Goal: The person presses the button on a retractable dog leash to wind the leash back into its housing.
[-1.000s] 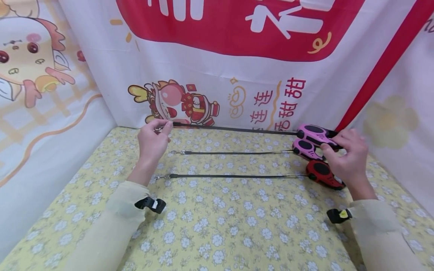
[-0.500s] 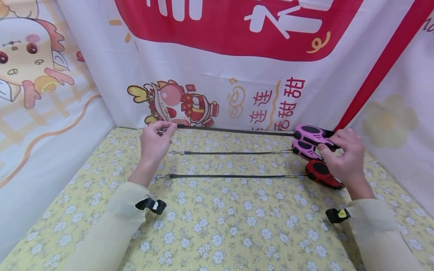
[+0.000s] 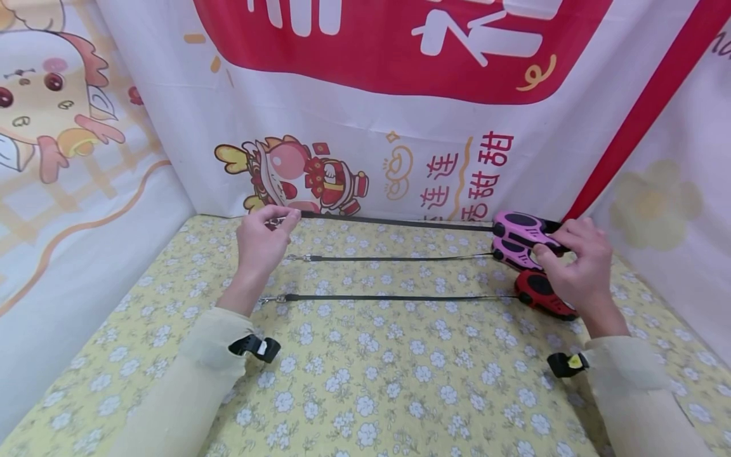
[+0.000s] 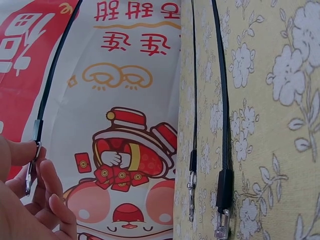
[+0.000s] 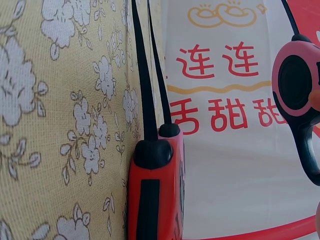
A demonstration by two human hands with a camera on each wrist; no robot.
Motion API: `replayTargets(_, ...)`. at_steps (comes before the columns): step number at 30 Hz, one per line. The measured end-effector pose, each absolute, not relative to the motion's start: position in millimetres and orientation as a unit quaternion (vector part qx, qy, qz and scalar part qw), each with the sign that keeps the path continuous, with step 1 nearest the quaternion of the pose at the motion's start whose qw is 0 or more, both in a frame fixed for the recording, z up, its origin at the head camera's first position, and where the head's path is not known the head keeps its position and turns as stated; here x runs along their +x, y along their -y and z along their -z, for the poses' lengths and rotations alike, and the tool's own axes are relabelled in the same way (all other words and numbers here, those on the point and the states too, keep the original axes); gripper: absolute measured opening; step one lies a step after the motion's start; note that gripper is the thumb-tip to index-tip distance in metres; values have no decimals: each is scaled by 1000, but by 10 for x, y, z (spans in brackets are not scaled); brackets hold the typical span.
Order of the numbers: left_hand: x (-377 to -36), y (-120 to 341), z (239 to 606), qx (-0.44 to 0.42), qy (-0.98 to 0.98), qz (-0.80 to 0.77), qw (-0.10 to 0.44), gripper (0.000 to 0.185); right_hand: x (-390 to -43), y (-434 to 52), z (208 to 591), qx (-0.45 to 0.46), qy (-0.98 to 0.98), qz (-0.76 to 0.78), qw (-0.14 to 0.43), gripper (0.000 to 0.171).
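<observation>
A pink and black retractable leash (image 3: pixel 520 222) is held above the table by its handle in my right hand (image 3: pixel 582 273). Its black strap (image 3: pixel 394 221) runs taut to the left, where my left hand (image 3: pixel 263 244) pinches the end by the metal clip (image 4: pixel 32 172). Below it, a second pink leash (image 3: pixel 512 252) lies on the cloth, its strap stretched out leftward to a clip (image 3: pixel 299 257). Nearer to me lies a red and black leash (image 3: pixel 542 293), partly behind my right hand, with its strap and clip (image 3: pixel 274 298) laid out roughly parallel.
The table bears a yellow floral cloth (image 3: pixel 365 381). A white and red printed curtain (image 3: pixel 365 114) hangs right behind its back edge. More printed fabric hangs at the left (image 3: pixel 74 209) and right (image 3: pixel 668 209). Each sleeve carries a black wrist strap.
The held leash has shifted slightly left and a little lower, its casing now closer over the lying pink one. My left hand moved slightly right and down. The two lying leashes stayed put.
</observation>
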State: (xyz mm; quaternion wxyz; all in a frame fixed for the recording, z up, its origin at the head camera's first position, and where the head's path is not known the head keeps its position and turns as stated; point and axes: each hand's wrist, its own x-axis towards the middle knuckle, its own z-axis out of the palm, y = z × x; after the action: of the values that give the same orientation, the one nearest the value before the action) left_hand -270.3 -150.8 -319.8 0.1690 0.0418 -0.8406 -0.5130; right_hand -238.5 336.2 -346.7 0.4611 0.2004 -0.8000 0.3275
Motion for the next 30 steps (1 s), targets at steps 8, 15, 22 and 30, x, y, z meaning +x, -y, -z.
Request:
replayTargets(8,-2692,1506,3199,40,840,514,170,37,-2386,-3339,3460,199,801,-329,459,31)
replayTargets(15,-2689,1494,3212,37,842,512,166,40,-2382,-3347,3464,202,804,-325,455,33)
replayTargets(22,-2685,1470,3222,33,842,517,153,40,-2391,-3346,3480,200,803,-322,460,31)
replayTargets(30,-2677,1439,3256,31,844,518,137,45,-2391,-3313,3474,205,798,-325,464,33)
